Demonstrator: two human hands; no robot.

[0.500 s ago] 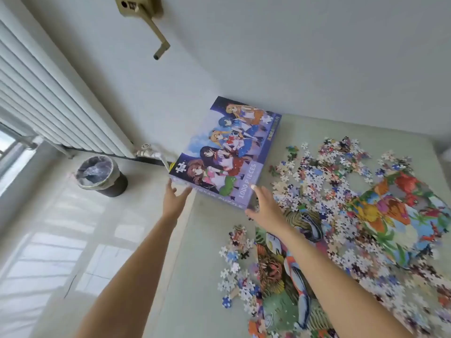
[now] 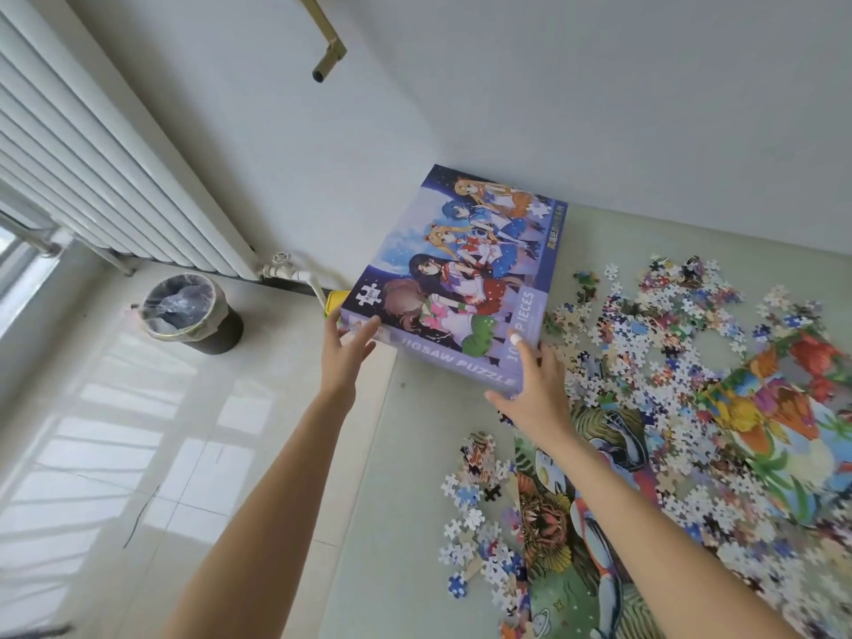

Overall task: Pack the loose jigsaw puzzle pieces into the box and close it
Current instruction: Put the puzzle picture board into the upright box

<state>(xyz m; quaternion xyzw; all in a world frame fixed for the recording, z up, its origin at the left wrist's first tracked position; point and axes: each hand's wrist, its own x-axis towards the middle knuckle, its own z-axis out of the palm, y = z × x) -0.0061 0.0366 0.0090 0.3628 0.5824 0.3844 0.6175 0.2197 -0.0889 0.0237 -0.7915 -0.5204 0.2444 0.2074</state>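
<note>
At table's far-left corner, jigsaw puzzle box (image 2: 454, 279) lies closed, long axis running away from person; left hand (image 2: 343, 350) & right hand (image 2: 537, 389) fingers spread open, touching its near corners, w/ loose puzzle pieces (image 2: 645, 325) to the right.

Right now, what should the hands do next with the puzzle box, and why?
Probably take hold of the puzzle box lid and lift it off. The left hand and right hand already touch its near corners, the box is closed, and the loose jigsaw pieces lie on the table.
</note>
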